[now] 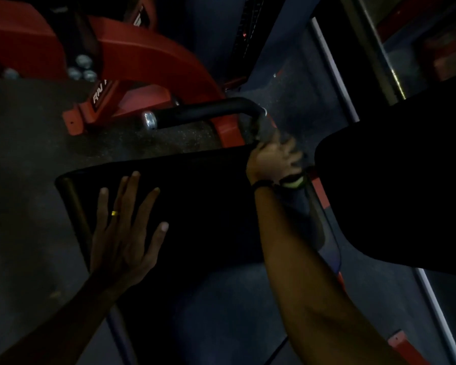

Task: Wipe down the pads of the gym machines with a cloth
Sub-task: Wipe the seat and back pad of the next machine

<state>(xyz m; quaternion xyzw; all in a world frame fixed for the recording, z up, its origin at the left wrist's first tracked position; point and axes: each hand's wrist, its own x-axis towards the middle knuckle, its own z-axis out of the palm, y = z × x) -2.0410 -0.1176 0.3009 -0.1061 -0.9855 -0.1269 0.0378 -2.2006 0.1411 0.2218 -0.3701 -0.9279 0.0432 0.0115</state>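
Below, the left hand (124,233) lies flat with fingers spread on the black seat pad (195,206), a ring (115,213) on one finger. Beyond it the right hand (271,162) clutches a dark cloth (279,133) at the pad's far corner — just under a black handle bar (208,113). A second black pad (406,180) sits right of that hand — red frame (148,64) farther off.

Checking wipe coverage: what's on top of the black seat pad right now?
The left hand rests flat on the seat pad; the right hand works its far corner. Any cloth is too dark to see.
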